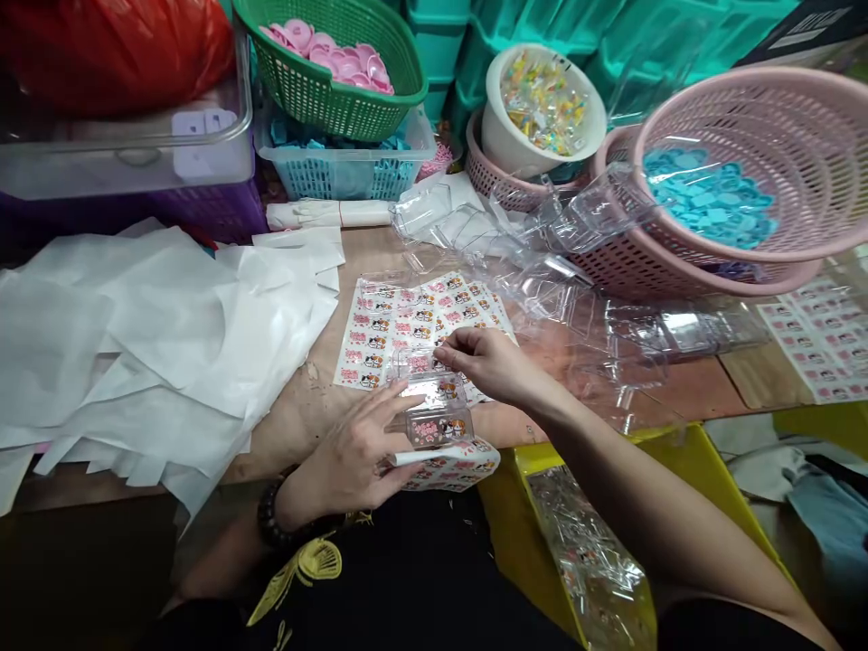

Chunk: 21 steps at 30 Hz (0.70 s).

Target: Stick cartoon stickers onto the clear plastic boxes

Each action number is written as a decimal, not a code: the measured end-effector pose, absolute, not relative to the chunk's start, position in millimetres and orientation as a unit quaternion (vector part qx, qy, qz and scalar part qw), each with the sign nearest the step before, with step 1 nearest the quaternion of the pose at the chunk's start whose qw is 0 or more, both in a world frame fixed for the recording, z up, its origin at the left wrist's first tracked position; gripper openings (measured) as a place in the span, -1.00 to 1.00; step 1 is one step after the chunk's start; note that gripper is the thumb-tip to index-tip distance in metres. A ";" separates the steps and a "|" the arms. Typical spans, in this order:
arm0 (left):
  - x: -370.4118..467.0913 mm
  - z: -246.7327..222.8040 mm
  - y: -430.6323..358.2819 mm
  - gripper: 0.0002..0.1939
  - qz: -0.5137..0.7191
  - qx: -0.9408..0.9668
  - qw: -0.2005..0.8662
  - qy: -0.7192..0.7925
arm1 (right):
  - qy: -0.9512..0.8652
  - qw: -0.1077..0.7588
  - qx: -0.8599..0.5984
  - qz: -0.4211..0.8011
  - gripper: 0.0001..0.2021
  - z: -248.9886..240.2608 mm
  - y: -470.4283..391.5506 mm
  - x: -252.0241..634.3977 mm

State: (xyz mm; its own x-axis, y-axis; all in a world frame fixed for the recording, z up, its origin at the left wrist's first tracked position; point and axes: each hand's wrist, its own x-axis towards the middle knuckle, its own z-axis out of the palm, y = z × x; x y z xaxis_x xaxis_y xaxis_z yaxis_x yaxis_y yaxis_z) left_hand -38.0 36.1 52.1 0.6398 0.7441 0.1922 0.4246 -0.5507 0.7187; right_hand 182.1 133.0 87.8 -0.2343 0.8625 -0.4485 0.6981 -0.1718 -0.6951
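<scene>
My left hand point(359, 452), with a dark bead bracelet at its wrist, grips a clear plastic case point(434, 411) and a curled sticker sheet point(461, 466) beneath it. A sticker with two cartoon animals and pink lettering shows on the case. My right hand point(475, 357) is pinched at the upper right of the case; anything between its fingertips is too small to make out. Flat sticker sheets point(366, 334) with the same print lie on the table just beyond both hands.
White backing papers point(149, 316) cover the table's left. Clear plastic cases point(542, 280) are heaped right of centre, beside pink baskets point(746, 108) with blue pieces. Behind stand a green basket point(332, 95) and a white bowl point(508, 149). A yellow bin point(678, 461) is below the edge.
</scene>
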 end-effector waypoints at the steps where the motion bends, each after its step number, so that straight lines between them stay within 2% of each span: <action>1: -37.9 52.1 35.9 -0.90 0.244 0.846 0.326 0.346 | -0.640 0.090 -0.614 0.454 -0.75 87.7 132.7 182.0; 21: -38.6 50.2 35.4 -0.84 0.244 0.843 0.335 0.343 | -0.657 0.063 -0.615 0.432 -0.71 90.4 137.4 179.2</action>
